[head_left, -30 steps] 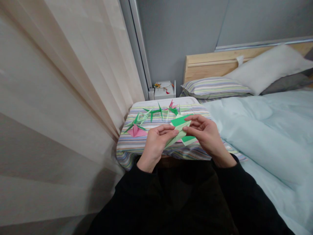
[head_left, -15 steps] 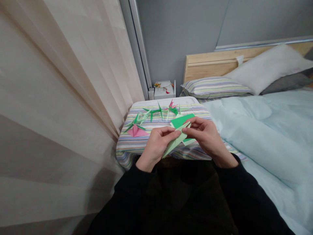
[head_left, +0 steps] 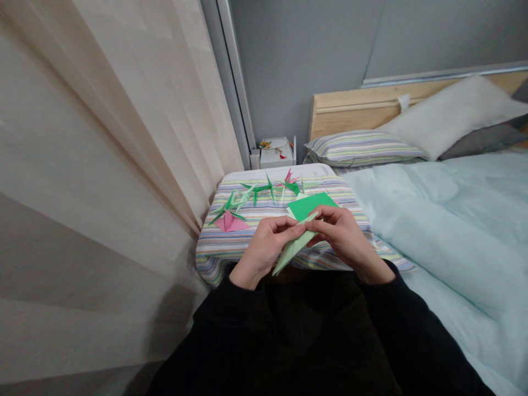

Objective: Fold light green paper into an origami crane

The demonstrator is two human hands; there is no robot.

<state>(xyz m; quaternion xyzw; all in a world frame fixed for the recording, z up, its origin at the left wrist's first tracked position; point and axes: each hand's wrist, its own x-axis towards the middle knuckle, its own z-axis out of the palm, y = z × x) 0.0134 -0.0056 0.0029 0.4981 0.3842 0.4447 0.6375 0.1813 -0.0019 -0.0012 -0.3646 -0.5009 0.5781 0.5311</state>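
A folded piece of light green origami paper [head_left: 293, 252] is pinched between both hands above the near edge of the small table. My left hand [head_left: 268, 242] grips it from the left, thumb on top. My right hand [head_left: 340, 234] pinches its upper right end with thumb and fingers. Just beyond lies a stack of paper sheets, a bright green sheet [head_left: 309, 204] uppermost, partly hidden by my right hand. Further left are a pink folded paper crane [head_left: 230, 221] and several green paper cranes [head_left: 264, 190]; another pink crane [head_left: 289, 177] sits at the back.
A striped cloth [head_left: 223, 242] covers the table. To the left hangs a pale curtain [head_left: 124, 137]. On the right is a bed with a light blue quilt [head_left: 445, 220] and a striped pillow [head_left: 367, 147]. A small white cabinet [head_left: 274, 162] stands behind the table.
The light green folded paper has tilted, its lower tip now slightly lower. My right hand has shifted a little down and left, its fingers closer to my left hand.
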